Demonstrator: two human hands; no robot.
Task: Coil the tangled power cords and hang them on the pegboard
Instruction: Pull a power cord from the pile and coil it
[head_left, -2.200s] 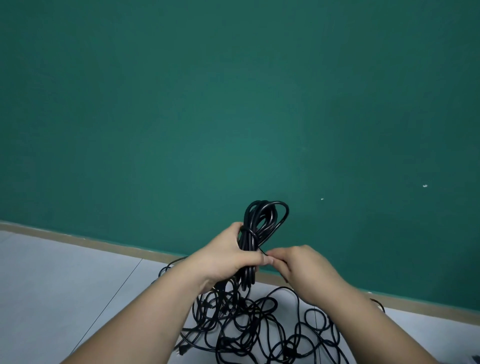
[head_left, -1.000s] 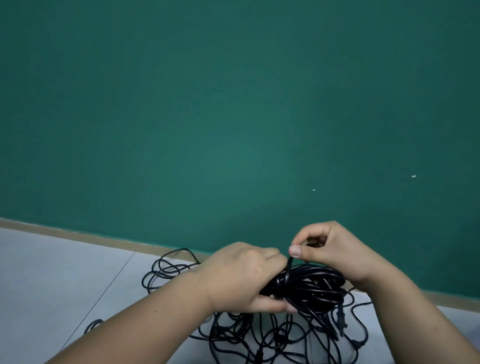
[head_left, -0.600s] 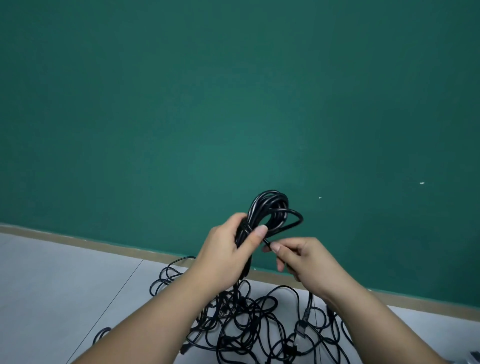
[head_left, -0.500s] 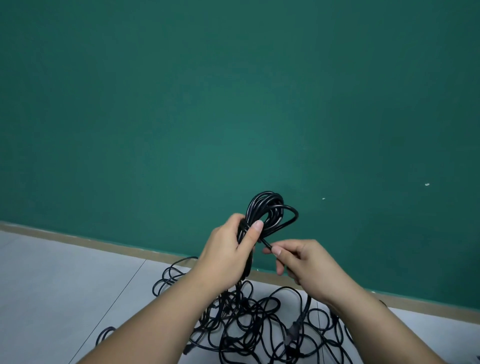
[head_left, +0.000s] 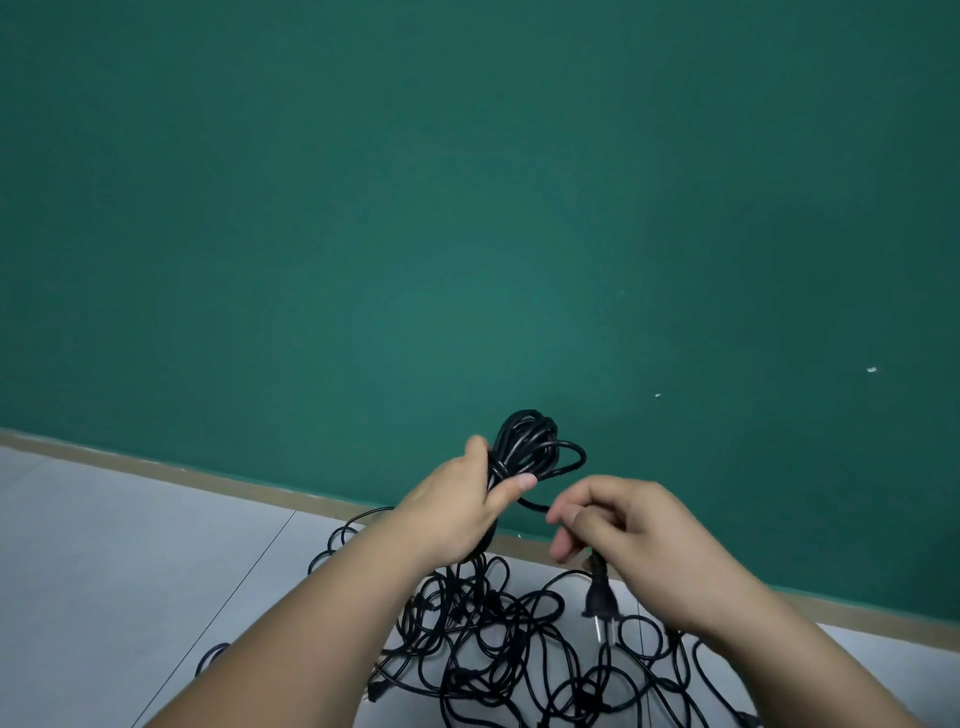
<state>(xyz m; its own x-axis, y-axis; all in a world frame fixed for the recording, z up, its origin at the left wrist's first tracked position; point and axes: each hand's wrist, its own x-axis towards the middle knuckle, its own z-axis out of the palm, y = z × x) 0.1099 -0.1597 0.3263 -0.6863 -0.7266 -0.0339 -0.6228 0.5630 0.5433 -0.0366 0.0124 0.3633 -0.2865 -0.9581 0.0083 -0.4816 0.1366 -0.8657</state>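
Observation:
My left hand (head_left: 457, 512) grips a black coiled power cord (head_left: 527, 447) upright, its loops rising above my thumb. A short stretch of that cord runs right to my right hand (head_left: 631, 535), which pinches the cord's loose end. Its black plug (head_left: 600, 600) hangs below my right fingers, metal prongs pointing down. Under both forearms a tangled pile of black cords (head_left: 498, 654) lies on the floor. No pegboard is in view.
A dark green wall (head_left: 467, 234) fills most of the view, with a tan baseboard (head_left: 156, 467) along its foot. The floor (head_left: 104, 571) is pale grey tile with a seam running diagonally at left.
My right hand has slid along the loose end toward the plug, which now hangs in plain sight below it. The coil stays upright in my left hand.

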